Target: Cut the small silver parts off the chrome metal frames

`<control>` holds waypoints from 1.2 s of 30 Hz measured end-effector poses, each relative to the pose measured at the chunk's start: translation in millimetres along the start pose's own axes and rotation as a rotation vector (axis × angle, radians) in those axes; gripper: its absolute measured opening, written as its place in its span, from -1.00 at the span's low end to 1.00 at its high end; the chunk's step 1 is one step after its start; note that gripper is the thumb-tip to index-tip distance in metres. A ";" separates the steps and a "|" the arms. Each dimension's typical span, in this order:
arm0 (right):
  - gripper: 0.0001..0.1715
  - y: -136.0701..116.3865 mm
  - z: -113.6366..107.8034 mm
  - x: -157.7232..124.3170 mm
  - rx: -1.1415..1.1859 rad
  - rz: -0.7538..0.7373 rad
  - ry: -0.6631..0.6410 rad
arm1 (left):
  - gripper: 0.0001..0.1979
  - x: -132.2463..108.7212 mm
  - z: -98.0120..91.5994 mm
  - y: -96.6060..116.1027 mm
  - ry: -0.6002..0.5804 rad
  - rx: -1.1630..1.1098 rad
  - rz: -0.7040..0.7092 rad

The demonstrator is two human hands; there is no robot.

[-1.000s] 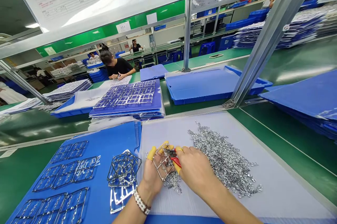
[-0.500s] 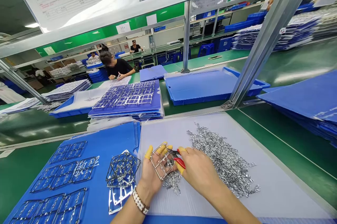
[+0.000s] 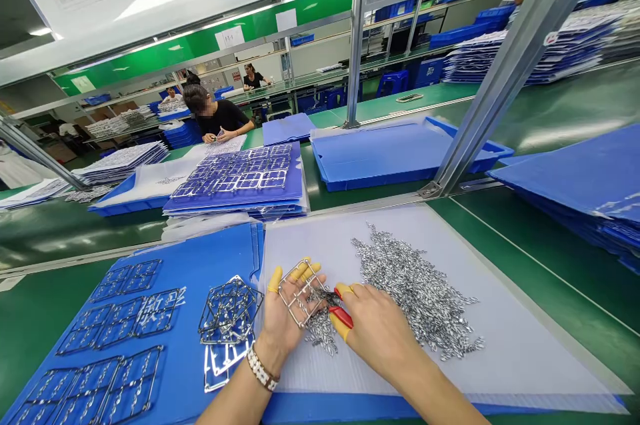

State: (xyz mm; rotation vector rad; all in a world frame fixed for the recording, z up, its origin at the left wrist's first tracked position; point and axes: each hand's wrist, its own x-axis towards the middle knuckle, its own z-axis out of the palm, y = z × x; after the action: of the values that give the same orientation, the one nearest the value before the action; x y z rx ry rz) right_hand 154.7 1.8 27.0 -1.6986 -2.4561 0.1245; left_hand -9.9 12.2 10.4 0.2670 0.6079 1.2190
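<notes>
Holding a silvery metal sprue frame (image 3: 301, 293) tilted over its palm, the left hand (image 3: 283, 314) has its thumb at the frame's left edge and its other fingers spread loosely behind the bars. Yellow finger cots (image 3: 275, 279) cover the thumb and some fingertips. The right hand (image 3: 379, 325) is closed around red-handled nippers (image 3: 341, 316); their dark jaws reach the frame's right side, in front of the left fingers, but whether they touch a bar is too small to tell.

Just below the left fingers, a small heap of twisted metal pieces (image 3: 323, 337) lies on a translucent sheet (image 3: 390, 385). Ahead and to the right of the right fingers spreads a larger pile of similar pieces (image 3: 413, 288). Left of the left fingers, a jumbled stack of sprue frames (image 3: 231, 312) rests on a blue sheet (image 3: 185, 372), with rows of frames (image 3: 107, 325) farther left. Well beyond both hands, more frames (image 3: 235, 172) cover stacked blue sheets (image 3: 295, 185), left of a blue tray (image 3: 350, 182).
</notes>
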 end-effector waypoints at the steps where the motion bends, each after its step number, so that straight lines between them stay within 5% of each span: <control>1: -0.80 -1.7 -2.0 1.8 0.002 0.008 -0.017 | -0.50 -0.1 0.0 -0.3 -0.001 0.006 0.004; 23: -0.78 -12.1 -8.2 12.3 -0.023 -0.008 -0.058 | -0.48 -1.9 -10.3 -11.8 0.064 0.315 0.134; 36: -0.79 -19.1 -16.2 6.2 -0.015 -0.013 -0.118 | -0.50 1.8 -3.1 0.7 0.059 0.012 0.073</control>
State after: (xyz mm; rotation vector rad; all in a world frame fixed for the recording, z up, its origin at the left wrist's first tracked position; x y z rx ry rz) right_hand 137.8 0.6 46.5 -1.7285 -2.5578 0.2113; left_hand -11.8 13.7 7.7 0.2655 0.6615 1.2972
